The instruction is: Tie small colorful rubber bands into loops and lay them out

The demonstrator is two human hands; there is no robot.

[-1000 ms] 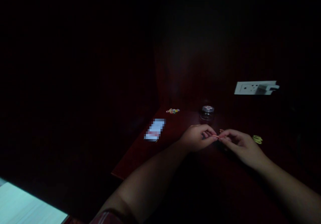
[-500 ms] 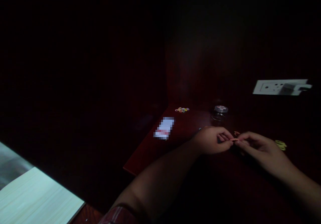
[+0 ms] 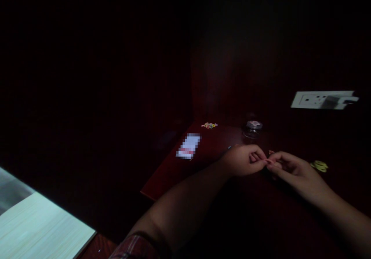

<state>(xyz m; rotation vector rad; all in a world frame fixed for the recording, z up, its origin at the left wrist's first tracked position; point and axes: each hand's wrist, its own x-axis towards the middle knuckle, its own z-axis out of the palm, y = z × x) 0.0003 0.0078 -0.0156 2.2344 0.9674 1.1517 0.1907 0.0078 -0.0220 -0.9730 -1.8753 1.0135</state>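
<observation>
The scene is very dark. My left hand [image 3: 243, 161] and my right hand [image 3: 290, 170] meet fingertip to fingertip over a dark red table [image 3: 174, 174]. Both are closed in a pinch on a tiny pink-orange piece [image 3: 268, 161], perhaps a small elastic ring; its shape is too small to tell. A small pile of yellow rings [image 3: 319, 166] lies just right of my right hand. A small clear jar [image 3: 253, 129] stands a little behind my hands.
A little heap of coloured rings [image 3: 209, 125] lies at the table's far left corner. A blurred white card [image 3: 189, 146] lies near the left edge. A white wall socket with a plug [image 3: 324, 99] sits at the right. A pale wooden surface [image 3: 37, 228] shows bottom left.
The view shifted over the second, so everything slid right in the picture. My hands stayed joined in the same pinch on the tiny piece.
</observation>
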